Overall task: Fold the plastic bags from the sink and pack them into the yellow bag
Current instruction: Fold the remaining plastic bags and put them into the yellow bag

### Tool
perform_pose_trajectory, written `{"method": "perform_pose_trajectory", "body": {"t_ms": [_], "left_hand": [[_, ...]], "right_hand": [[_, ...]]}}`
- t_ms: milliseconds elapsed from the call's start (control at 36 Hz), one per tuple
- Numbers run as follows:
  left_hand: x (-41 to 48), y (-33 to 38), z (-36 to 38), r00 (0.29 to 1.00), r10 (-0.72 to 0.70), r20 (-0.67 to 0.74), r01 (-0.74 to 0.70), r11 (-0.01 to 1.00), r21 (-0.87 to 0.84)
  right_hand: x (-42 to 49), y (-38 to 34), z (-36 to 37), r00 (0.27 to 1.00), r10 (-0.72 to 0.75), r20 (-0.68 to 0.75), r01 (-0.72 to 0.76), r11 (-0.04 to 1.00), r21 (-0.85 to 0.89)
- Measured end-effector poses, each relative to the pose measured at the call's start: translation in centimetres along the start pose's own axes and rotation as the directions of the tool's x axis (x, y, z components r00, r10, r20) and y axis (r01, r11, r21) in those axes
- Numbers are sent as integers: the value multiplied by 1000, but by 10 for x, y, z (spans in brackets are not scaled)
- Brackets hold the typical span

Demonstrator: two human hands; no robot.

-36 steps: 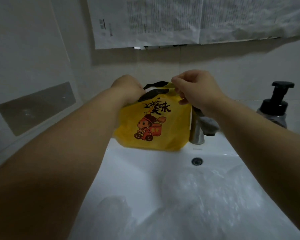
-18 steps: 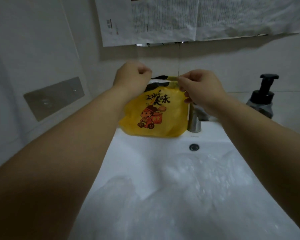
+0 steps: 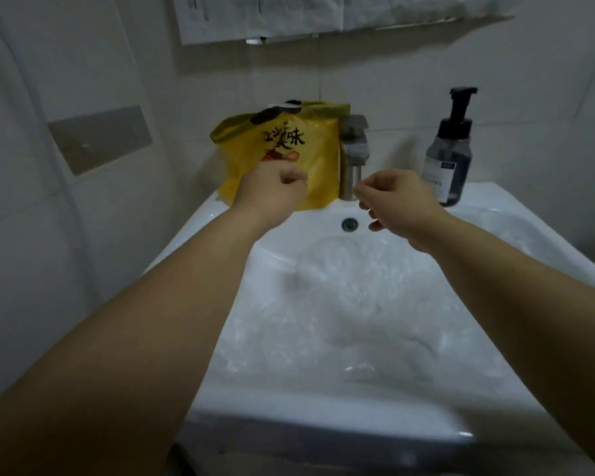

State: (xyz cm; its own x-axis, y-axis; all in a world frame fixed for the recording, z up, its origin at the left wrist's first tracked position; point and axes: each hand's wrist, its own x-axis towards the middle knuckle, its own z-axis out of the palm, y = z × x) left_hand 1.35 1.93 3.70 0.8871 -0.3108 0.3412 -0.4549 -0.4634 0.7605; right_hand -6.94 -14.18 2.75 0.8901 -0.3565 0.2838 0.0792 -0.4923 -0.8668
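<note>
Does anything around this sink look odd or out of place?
Crumpled clear plastic bags fill the sink basin, hiding its bottom. The yellow bag slumps on the back ledge beside the faucet. Nothing looks spilled.

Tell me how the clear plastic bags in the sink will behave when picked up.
The clear plastic bags look thin and crumpled, so probably floppy and very light. Their glossy film in the sink may be slippery.

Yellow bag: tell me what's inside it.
At the top of the yellow bag, something black and white pokes out of the mouth. The opaque wall hides everything lower, and the left hand covers part of its front.
</note>
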Motion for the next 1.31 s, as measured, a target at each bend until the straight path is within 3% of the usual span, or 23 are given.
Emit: {"method": "perform_pose_trajectory", "body": {"t_ms": [83,167,361,528,667,889,1028,1139,1306], "left_hand": [[14,13,-18,998,36,-47,-35,999,19],[30,25,-34,995,88,-46,-77,976,203],[85,36,-52,986,146,78,-165,849,502],[133,41,-49,968,43,246,-199,729,655],[158,34,-47,924,-124,362,-176,704,688],[187,27,-45,908,-218,359,-141,647,750],[193,22,-48,929,-179,324,-111,700,705],[189,16,-54,965,-47,258,-101,842,530],[157,25,-67,970,115,213,-174,944,282]], "right_hand": [[14,-16,-6,999,-34,-22,33,999,-15],[36,-36,-5,996,-81,-37,79,996,-41],[89,-65,5,980,-185,-75,172,974,-148],[137,-71,14,974,-223,-24,210,942,-261],[161,-73,23,974,-200,105,224,902,-369],[184,-72,39,958,-57,280,218,780,-587],[197,-66,43,979,-79,189,182,760,-624],[196,-63,45,988,-104,118,155,776,-612],[169,-70,41,978,-204,49,201,844,-497]]}}
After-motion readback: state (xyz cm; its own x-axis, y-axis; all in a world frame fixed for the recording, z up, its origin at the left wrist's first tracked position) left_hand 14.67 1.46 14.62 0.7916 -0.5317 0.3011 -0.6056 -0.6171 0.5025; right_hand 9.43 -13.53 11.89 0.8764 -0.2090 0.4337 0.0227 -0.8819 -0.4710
